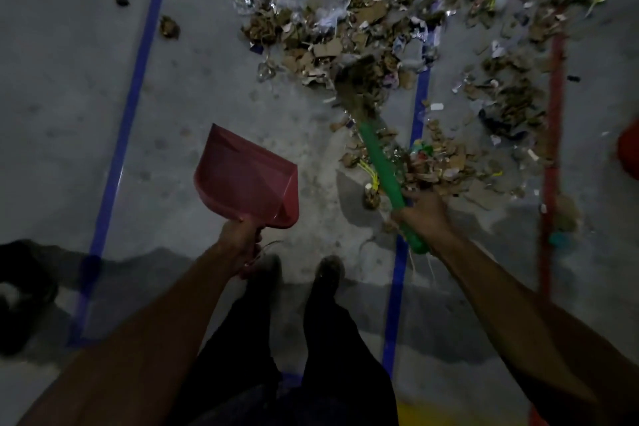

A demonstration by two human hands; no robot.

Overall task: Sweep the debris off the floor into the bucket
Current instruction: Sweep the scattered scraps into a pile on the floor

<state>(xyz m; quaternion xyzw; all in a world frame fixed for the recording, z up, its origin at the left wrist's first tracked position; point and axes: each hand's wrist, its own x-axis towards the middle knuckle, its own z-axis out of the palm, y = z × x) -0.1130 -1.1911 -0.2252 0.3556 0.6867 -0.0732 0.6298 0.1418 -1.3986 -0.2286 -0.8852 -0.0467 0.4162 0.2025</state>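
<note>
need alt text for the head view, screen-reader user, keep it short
Seen from above, a person's right hand grips a green-handled broom reaching into scattered cardboard and paper debris, while the left hand holds an empty red dustpan above the grey floor. Blue tape lines cross the floor.

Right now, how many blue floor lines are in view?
2. One blue line runs up the left side, left of the dustpan. The other runs under the broom and the debris, which hides part of it.
</note>
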